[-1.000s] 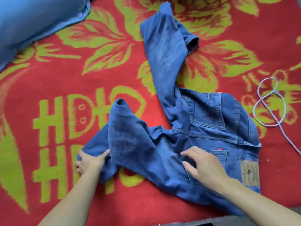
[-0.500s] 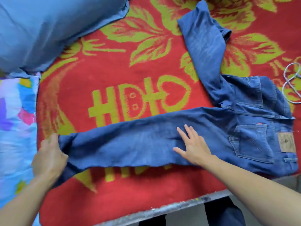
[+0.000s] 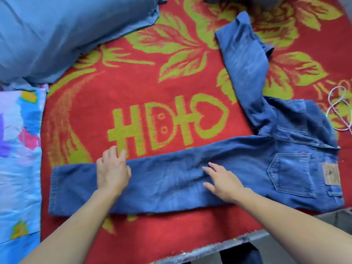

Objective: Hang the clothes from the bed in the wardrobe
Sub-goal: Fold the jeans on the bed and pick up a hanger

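Observation:
A pair of blue jeans (image 3: 171, 180) lies on the red and green blanket (image 3: 133, 88) of the bed. One leg is stretched flat toward the left; the other leg (image 3: 245, 60) bends away toward the far side. The waist with a back pocket and a tan patch (image 3: 331, 173) is at the right. My left hand (image 3: 112, 172) rests flat on the stretched leg not far from its hem. My right hand (image 3: 222, 180) lies flat on the same leg near the thigh. Neither hand grips the cloth.
A blue pillow (image 3: 57, 31) fills the far left corner. A colourful patterned sheet (image 3: 19, 149) lies along the left. A white cord (image 3: 341, 109) loops at the right edge. The bed's grey front edge (image 3: 219, 246) runs below my arms.
The near leg went from crumpled to stretched flat leftward. My left hand let go of the hem and moved right onto the leg; my right hand stays flat on the leg.

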Action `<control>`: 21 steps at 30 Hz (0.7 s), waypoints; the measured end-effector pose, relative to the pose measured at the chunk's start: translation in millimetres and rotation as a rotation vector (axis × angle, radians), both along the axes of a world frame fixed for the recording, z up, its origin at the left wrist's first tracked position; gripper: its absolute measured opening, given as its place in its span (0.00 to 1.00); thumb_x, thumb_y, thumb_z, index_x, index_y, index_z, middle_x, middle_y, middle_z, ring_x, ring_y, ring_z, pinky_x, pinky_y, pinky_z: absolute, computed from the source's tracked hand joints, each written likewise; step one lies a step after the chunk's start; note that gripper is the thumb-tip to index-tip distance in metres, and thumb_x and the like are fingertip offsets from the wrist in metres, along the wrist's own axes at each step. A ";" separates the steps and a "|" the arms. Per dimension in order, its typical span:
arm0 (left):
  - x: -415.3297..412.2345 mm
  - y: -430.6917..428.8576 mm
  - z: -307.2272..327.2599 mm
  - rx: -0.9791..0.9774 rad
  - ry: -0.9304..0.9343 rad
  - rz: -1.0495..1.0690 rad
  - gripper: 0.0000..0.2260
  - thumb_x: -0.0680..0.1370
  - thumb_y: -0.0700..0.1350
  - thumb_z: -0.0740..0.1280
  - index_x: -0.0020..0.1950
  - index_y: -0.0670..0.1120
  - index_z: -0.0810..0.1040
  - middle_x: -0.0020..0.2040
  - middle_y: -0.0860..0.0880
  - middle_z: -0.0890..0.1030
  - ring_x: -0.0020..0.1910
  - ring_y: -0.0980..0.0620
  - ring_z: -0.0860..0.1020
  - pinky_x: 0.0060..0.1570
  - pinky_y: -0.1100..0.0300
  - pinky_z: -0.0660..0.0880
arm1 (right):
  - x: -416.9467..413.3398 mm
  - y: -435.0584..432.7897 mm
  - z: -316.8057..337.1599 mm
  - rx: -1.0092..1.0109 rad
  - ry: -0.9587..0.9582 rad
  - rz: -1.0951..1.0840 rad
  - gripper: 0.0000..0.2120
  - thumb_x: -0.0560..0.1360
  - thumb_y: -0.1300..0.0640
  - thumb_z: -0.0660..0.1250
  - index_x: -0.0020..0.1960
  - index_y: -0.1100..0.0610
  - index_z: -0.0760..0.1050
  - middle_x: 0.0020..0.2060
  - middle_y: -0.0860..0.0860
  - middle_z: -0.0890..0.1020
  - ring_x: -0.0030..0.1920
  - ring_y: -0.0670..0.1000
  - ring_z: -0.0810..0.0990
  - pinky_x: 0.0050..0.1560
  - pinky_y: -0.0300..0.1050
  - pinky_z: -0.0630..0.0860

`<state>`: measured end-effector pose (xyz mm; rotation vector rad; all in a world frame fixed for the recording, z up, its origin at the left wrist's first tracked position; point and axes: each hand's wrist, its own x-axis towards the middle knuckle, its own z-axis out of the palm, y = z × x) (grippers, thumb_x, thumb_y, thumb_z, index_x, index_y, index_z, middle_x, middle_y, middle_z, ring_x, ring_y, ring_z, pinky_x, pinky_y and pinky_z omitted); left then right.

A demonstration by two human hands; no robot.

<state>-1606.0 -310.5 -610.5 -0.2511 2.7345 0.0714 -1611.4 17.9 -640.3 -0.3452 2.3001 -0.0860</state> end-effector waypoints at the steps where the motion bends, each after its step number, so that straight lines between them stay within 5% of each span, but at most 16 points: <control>1: -12.0 20.6 -0.3 0.038 -0.015 -0.049 0.23 0.58 0.38 0.79 0.51 0.40 0.80 0.51 0.36 0.78 0.46 0.36 0.77 0.40 0.45 0.75 | -15.1 10.9 8.8 -0.041 0.050 -0.050 0.28 0.78 0.43 0.59 0.76 0.49 0.59 0.75 0.50 0.62 0.73 0.52 0.62 0.66 0.50 0.68; 3: -38.5 62.6 -1.6 0.094 -0.030 -0.131 0.22 0.60 0.41 0.79 0.52 0.42 0.80 0.51 0.37 0.78 0.46 0.37 0.78 0.38 0.47 0.76 | -56.5 39.2 22.6 -0.088 0.238 -0.150 0.24 0.78 0.46 0.62 0.72 0.51 0.66 0.67 0.49 0.71 0.67 0.53 0.70 0.61 0.51 0.70; 6: -77.0 125.1 -12.2 0.167 0.000 -0.140 0.21 0.71 0.46 0.72 0.62 0.44 0.76 0.63 0.39 0.74 0.58 0.38 0.74 0.50 0.46 0.74 | -140.8 92.1 36.4 -0.130 0.496 -0.358 0.21 0.76 0.51 0.66 0.68 0.55 0.71 0.62 0.54 0.76 0.63 0.57 0.73 0.60 0.53 0.71; 10: -90.1 186.9 -51.7 0.104 -0.131 -0.150 0.26 0.80 0.56 0.58 0.76 0.49 0.57 0.76 0.41 0.56 0.74 0.40 0.58 0.65 0.45 0.65 | -256.8 146.2 34.2 -0.153 0.584 -0.674 0.24 0.74 0.49 0.67 0.66 0.57 0.72 0.61 0.59 0.78 0.62 0.60 0.75 0.60 0.52 0.70; 13: -74.4 203.5 -84.3 0.008 -0.124 -0.171 0.32 0.76 0.55 0.66 0.76 0.44 0.61 0.75 0.33 0.59 0.73 0.32 0.61 0.61 0.36 0.68 | -317.8 154.7 19.3 -0.205 0.604 -0.887 0.31 0.72 0.42 0.68 0.69 0.56 0.68 0.65 0.56 0.75 0.66 0.58 0.72 0.63 0.51 0.67; 17: -71.8 199.0 -99.6 -0.025 -0.126 -0.197 0.34 0.66 0.54 0.77 0.69 0.43 0.74 0.68 0.33 0.71 0.64 0.32 0.73 0.49 0.38 0.75 | -349.8 115.8 3.0 -0.127 0.859 -0.372 0.43 0.70 0.37 0.68 0.76 0.54 0.56 0.76 0.56 0.58 0.75 0.57 0.57 0.70 0.56 0.60; 19: -75.3 199.8 -94.4 -0.018 -0.174 -0.189 0.35 0.66 0.55 0.76 0.69 0.44 0.73 0.69 0.34 0.71 0.66 0.33 0.72 0.50 0.39 0.76 | -346.6 92.3 -14.1 -0.036 0.672 -0.150 0.50 0.66 0.34 0.71 0.77 0.56 0.52 0.77 0.59 0.52 0.77 0.59 0.52 0.71 0.59 0.58; 21: -77.0 202.4 -88.5 0.010 -0.198 -0.137 0.35 0.73 0.57 0.70 0.76 0.48 0.62 0.76 0.36 0.59 0.74 0.36 0.61 0.61 0.40 0.70 | -337.1 86.4 -32.6 0.156 0.494 -0.101 0.52 0.65 0.34 0.72 0.76 0.60 0.54 0.76 0.62 0.55 0.76 0.62 0.54 0.69 0.59 0.59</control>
